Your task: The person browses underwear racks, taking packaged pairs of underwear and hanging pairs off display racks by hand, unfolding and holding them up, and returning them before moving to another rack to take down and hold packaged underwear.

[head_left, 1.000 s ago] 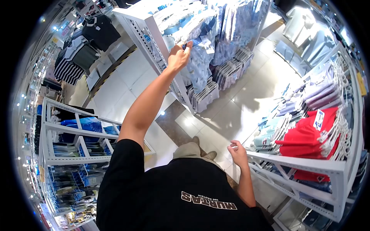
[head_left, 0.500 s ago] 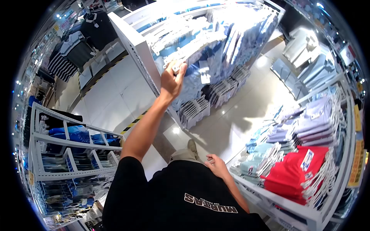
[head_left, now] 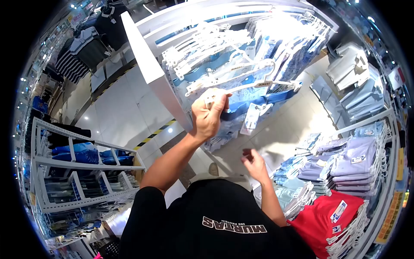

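The blue-topped garment (head_left: pixel 280 96) has swung out from the row since a moment ago, and its hanger (head_left: pixel 284 83) and paper tag (head_left: pixel 251 117) show more plainly, so it looks apart from the rest now. It hangs by the front edge of the white rack (head_left: pixel 148 67), right of the near left corner, where the left hand (head_left: pixel 208 115) pinches the hanger's end, arm stretched forward. The right hand (head_left: pixel 255 165) is low, fingers loosely curled, with nothing seen in it.
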The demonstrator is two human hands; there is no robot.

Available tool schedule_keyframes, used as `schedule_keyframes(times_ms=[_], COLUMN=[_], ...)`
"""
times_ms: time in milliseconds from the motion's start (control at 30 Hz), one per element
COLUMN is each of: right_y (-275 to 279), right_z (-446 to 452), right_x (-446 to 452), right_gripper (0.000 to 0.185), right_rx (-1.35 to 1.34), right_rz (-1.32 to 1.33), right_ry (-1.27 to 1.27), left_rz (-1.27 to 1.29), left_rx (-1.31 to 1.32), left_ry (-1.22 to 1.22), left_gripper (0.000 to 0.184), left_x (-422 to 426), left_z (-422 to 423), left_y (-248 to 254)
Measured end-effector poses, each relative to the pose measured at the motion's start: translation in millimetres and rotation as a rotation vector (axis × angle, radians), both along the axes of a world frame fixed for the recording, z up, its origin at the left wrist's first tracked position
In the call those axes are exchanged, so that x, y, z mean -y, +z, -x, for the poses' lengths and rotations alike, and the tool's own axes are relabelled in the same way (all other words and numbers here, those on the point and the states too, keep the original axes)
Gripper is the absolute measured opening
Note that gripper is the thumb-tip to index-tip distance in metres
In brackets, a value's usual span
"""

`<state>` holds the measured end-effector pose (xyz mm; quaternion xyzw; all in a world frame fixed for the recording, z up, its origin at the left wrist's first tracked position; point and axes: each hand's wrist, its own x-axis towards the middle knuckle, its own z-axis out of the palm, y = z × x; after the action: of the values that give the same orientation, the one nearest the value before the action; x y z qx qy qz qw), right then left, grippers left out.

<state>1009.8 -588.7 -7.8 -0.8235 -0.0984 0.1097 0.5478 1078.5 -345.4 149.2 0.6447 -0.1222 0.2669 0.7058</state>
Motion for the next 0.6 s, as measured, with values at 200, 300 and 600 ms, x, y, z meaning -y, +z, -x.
schedule_keyframes(times_ms=[200,300,600], right_y=[70,105,93], right_z=[-54,-77,-152], right_x=[34,66,114], right_gripper=[0.018,0.013,0.027], right_rx=[0.312,0.593,-0.106], right_rz=[-0.466,-0.39,-0.325], right_ry=[-0.395,-0.429,0.015], left_rz=[0.17,0.197,0.054], left_rx=[-0.195,-0.273,-0.49], left_ry=[-0.087,-0.19,-0.284], left_gripper=[0.029,0.025,0.016], left_x=[25,48,125], left_z=[2,2,-19], left_y=[-16,-29,-64])
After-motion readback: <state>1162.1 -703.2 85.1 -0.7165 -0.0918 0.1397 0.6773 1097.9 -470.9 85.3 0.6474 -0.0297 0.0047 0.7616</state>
